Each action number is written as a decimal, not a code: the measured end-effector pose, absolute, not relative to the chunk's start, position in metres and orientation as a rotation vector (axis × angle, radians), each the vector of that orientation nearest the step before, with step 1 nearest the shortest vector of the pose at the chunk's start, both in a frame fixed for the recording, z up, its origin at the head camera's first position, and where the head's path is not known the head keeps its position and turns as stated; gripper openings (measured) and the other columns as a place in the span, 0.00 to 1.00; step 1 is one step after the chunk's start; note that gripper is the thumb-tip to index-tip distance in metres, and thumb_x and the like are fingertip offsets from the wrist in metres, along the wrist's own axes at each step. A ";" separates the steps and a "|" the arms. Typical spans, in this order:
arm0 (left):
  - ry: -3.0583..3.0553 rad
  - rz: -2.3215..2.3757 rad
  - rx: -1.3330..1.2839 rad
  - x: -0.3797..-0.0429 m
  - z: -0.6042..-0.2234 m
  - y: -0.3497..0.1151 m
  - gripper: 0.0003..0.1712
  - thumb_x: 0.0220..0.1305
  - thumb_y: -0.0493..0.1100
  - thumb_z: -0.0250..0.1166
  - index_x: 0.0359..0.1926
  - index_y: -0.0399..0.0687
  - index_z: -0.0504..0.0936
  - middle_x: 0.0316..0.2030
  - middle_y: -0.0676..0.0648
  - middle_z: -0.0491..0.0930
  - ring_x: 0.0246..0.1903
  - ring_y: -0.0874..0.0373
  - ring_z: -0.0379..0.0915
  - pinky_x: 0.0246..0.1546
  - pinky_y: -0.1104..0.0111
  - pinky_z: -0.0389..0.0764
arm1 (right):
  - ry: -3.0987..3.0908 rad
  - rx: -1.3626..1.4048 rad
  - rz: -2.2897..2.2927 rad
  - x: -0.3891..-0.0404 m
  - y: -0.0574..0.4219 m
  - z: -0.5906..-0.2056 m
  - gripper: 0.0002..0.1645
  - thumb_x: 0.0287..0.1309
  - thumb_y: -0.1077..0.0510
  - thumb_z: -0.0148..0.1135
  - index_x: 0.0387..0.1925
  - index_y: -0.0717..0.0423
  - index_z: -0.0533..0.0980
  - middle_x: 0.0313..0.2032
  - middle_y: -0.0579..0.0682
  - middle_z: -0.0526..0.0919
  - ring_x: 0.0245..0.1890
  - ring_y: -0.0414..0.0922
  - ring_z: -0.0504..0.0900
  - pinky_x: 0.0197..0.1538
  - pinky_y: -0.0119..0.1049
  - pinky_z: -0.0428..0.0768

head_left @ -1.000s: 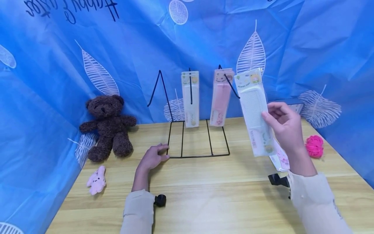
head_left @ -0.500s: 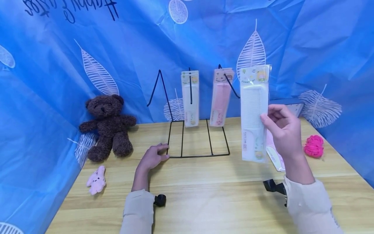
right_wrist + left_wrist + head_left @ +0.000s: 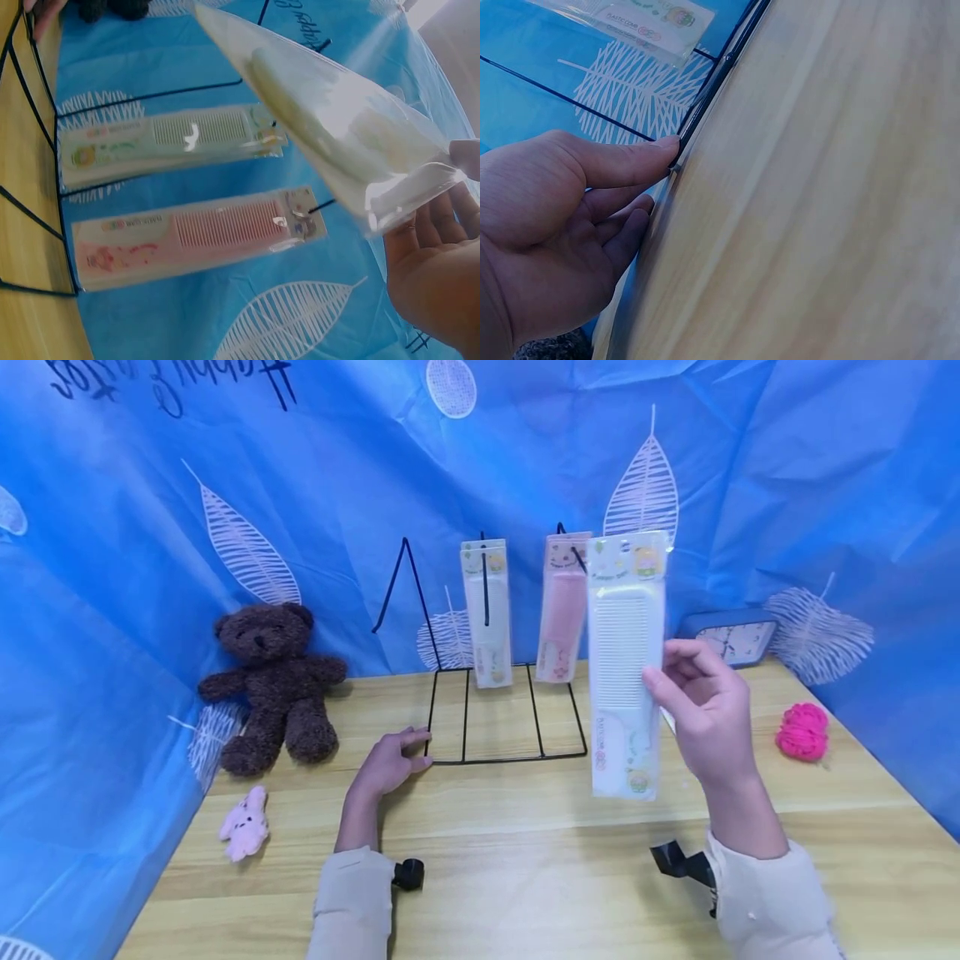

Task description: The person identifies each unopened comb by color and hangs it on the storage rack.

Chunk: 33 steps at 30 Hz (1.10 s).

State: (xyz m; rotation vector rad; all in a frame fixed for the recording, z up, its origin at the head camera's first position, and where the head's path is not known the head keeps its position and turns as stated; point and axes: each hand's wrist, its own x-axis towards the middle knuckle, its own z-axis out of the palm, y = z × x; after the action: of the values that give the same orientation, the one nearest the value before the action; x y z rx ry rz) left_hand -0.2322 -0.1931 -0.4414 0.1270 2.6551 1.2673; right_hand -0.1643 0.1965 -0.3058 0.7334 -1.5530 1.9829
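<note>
My right hand (image 3: 708, 714) pinches the right edge of a packaged white comb (image 3: 626, 668), held upright in front of the rack's right side. In the right wrist view that packet (image 3: 337, 120) tilts, glare covering much of it. My left hand (image 3: 386, 764) holds the front left corner of a black wire display rack (image 3: 510, 762). The left wrist view shows its thumb (image 3: 634, 161) against the wire corner. On the rack's middle hook hang packaged white combs (image 3: 487, 618); packaged pink combs (image 3: 562, 622) hang on the right hook. The left hook (image 3: 390, 585) carries nothing.
A brown teddy bear (image 3: 273, 689) sits at the back left, with a small pink plush toy (image 3: 246, 824) before it. A blue-framed clock (image 3: 738, 639) stands behind my right hand. Pink yarn (image 3: 802, 732) lies at the right. A blue printed cloth (image 3: 525, 452) hangs behind the table.
My right hand has brought the white comb packet left and slightly lower, turning it from tilted to nearly upright. The clock is now more exposed. My left hand stays at the rack corner.
</note>
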 end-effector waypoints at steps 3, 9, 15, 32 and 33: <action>2.653 1.267 0.128 -0.232 -0.441 -0.193 0.29 0.69 0.38 0.67 0.69 0.42 0.75 0.75 0.42 0.60 0.77 0.41 0.46 0.74 0.44 0.50 | -1.638 0.708 1.972 -0.160 0.188 -0.306 0.13 0.61 0.79 0.56 0.48 0.73 0.76 0.42 0.56 0.86 0.41 0.46 0.84 0.43 0.30 0.84; 2.666 1.248 0.142 -0.233 -0.441 -0.194 0.29 0.69 0.38 0.67 0.69 0.41 0.74 0.75 0.41 0.61 0.76 0.41 0.46 0.74 0.44 0.49 | -1.736 0.712 1.942 -0.160 0.171 -0.309 0.13 0.63 0.77 0.57 0.49 0.77 0.74 0.42 0.56 0.85 0.38 0.45 0.84 0.41 0.30 0.84; 2.672 1.228 0.166 -0.234 -0.442 -0.196 0.29 0.69 0.38 0.66 0.69 0.41 0.74 0.75 0.40 0.62 0.76 0.40 0.47 0.74 0.44 0.49 | -1.833 0.779 1.929 -0.164 0.156 -0.314 0.14 0.64 0.76 0.57 0.51 0.74 0.75 0.43 0.57 0.84 0.39 0.47 0.83 0.40 0.32 0.83; 2.667 1.229 0.170 -0.234 -0.440 -0.196 0.29 0.70 0.38 0.66 0.70 0.40 0.74 0.75 0.40 0.61 0.76 0.40 0.46 0.74 0.44 0.50 | -2.061 0.670 1.789 -0.173 0.136 -0.330 0.15 0.63 0.70 0.64 0.51 0.67 0.82 0.39 0.58 0.84 0.35 0.45 0.83 0.37 0.33 0.86; 2.667 1.229 0.170 -0.234 -0.440 -0.196 0.29 0.70 0.38 0.66 0.70 0.40 0.74 0.75 0.40 0.61 0.76 0.40 0.46 0.74 0.44 0.50 | -2.067 0.663 1.790 -0.173 0.136 -0.332 0.15 0.63 0.70 0.65 0.51 0.67 0.82 0.39 0.59 0.84 0.35 0.45 0.82 0.38 0.33 0.86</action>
State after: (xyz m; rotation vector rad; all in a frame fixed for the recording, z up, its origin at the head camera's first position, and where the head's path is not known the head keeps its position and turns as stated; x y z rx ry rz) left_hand -0.2339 -0.1957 -0.4398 0.1703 2.6675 1.2285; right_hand -0.1733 0.1363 -0.3317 0.6628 -2.0673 1.7898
